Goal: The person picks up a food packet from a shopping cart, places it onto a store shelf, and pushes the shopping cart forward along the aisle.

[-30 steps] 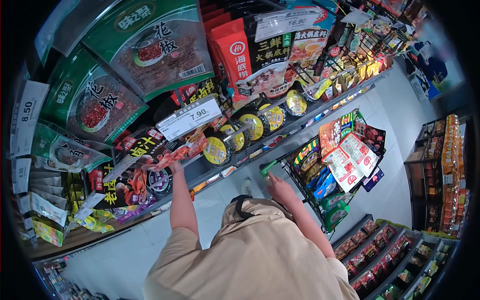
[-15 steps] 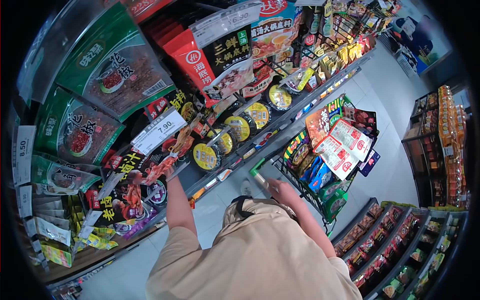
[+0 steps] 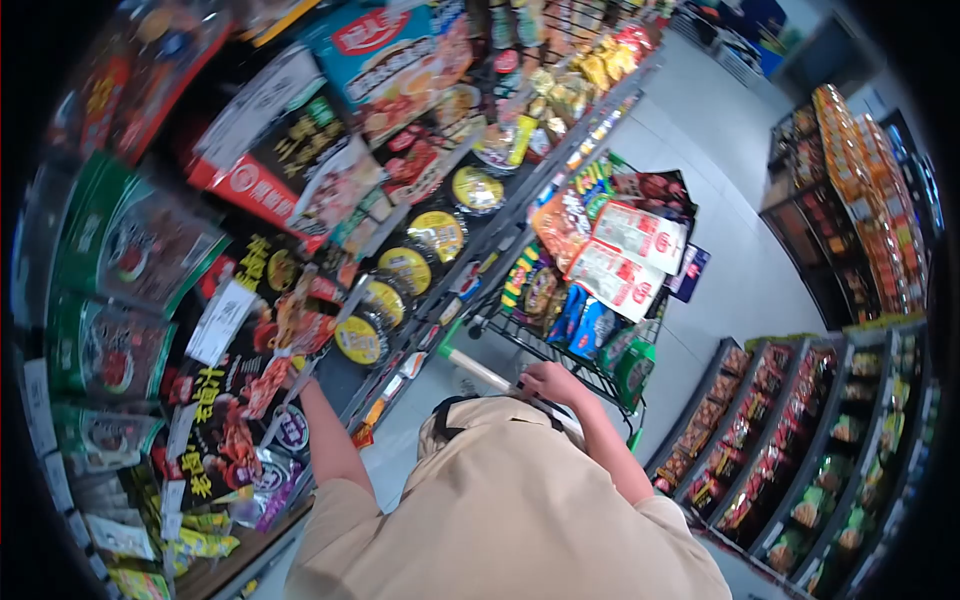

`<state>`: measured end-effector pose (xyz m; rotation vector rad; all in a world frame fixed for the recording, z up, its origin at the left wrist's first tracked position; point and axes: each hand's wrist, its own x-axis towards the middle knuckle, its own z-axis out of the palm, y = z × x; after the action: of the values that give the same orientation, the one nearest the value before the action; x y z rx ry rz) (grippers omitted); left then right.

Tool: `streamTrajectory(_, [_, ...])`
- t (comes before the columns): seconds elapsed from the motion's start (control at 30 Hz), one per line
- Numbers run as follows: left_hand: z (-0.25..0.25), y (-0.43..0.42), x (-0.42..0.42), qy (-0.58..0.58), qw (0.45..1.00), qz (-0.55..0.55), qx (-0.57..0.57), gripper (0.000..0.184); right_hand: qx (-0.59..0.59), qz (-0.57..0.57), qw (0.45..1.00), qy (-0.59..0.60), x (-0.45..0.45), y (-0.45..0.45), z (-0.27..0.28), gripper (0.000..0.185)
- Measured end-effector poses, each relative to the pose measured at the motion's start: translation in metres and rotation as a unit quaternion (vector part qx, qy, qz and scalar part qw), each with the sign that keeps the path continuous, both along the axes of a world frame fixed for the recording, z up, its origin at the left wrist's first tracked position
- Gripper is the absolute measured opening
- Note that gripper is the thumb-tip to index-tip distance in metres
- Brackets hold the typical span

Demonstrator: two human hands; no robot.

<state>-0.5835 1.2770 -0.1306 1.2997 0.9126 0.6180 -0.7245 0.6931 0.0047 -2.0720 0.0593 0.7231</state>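
Observation:
My left hand (image 3: 297,380) reaches in among the hanging sauce packets on the left shelf. Its fingers are mostly hidden beside a black braising-sauce packet (image 3: 215,455) with a picture of meat, so whether it grips the packet cannot be made out. My right hand (image 3: 550,385) is closed on the pale shopping cart handle (image 3: 480,371), which has a green end. Beyond the handle, the cart basket (image 3: 530,340) holds several packets, among them white-and-red ones (image 3: 615,277), blue bags (image 3: 592,325) and a green bag (image 3: 636,372).
Round yellow-lidded tubs (image 3: 405,270) line the shelf ahead of my left arm. Green-edged spice bags (image 3: 110,345) and a red-and-black hotpot packet (image 3: 300,165) hang around it. Tiered shelves of packets (image 3: 800,440) stand at right, with an orange-stocked rack (image 3: 860,200) behind.
The view has turned, and the shelf and cart have shifted left in it. My left hand stays among the packets; my right hand stays on the cart handle.

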Motion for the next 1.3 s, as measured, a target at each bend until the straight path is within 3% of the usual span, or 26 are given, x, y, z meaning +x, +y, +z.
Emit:
streamTrajectory(0.3, [0.008, -0.023, 0.02, 0.049, 0.998, -0.022, 0.013, 0.044, 0.009, 0.043, 0.998, 0.052, 0.001, -0.012, 0.006, 0.029])
streamTrajectory(0.37, [-0.004, -0.01, 0.034, -0.067, 0.987, -0.062, -0.131, 0.05, 0.008, 0.065, 0.997, 0.037, 0.0, -0.012, 0.005, 0.03])
streamTrajectory(0.4, [-0.006, -0.008, 0.036, -0.074, 0.985, -0.068, -0.14, 0.051, 0.011, 0.06, 0.997, 0.036, 0.0, -0.013, 0.007, 0.03])
streamTrajectory(0.5, [-0.015, -0.004, 0.041, -0.069, 0.988, -0.073, -0.118, 0.053, 0.034, 0.039, 0.998, 0.037, -0.003, -0.016, 0.013, 0.031])
streamTrajectory(0.63, [-0.028, 0.008, 0.048, -0.099, 0.984, -0.089, -0.119, 0.056, 0.067, -0.124, 0.99, 0.017, -0.004, -0.032, 0.006, 0.029])
streamTrajectory(0.77, [-0.01, -0.003, 0.052, -0.051, 0.989, -0.074, -0.114, 0.048, 0.231, -0.351, 0.907, -0.023, 0.011, -0.071, -0.011, 0.023])
streamTrajectory(0.87, [0.007, -0.015, 0.049, -0.016, 0.993, -0.053, -0.107, 0.044, 0.322, -0.528, 0.785, -0.029, 0.024, -0.098, -0.034, 0.042])
streamTrajectory(0.9, [0.013, -0.022, 0.048, -0.001, 0.994, -0.044, -0.104, 0.042, 0.313, -0.551, 0.774, -0.002, 0.027, -0.108, -0.029, 0.047])
streamTrajectory(1.03, [0.036, -0.061, 0.032, 0.052, 0.993, -0.02, -0.104, 0.038, 0.31, -0.655, 0.689, 0.025, 0.044, -0.148, -0.093, 0.051])
streamTrajectory(1.07, [0.005, -0.041, 0.033, 0.038, 0.988, -0.041, -0.144, 0.041, 0.312, -0.683, 0.659, 0.027, 0.047, -0.158, -0.107, 0.052])
streamTrajectory(1.1, [0.013, -0.054, 0.024, 0.038, 0.988, -0.038, -0.141, 0.041, 0.313, -0.711, 0.629, 0.031, 0.048, -0.166, -0.117, 0.052])
streamTrajectory(1.2, [0.045, -0.126, -0.019, 0.064, 0.992, -0.048, -0.1, 0.053, 0.33, -0.758, 0.561, 0.03, 0.053, -0.183, -0.123, 0.047])
streamTrajectory(1.27, [0.053, -0.152, -0.039, 0.052, 0.985, -0.092, -0.135, 0.07, 0.304, -0.797, 0.52, 0.041, 0.062, -0.188, -0.119, 0.038])
streamTrajectory(1.3, [0.056, -0.164, -0.049, 0.053, 0.986, -0.089, -0.132, 0.07, 0.305, -0.796, 0.522, 0.045, 0.065, -0.191, -0.123, 0.038])
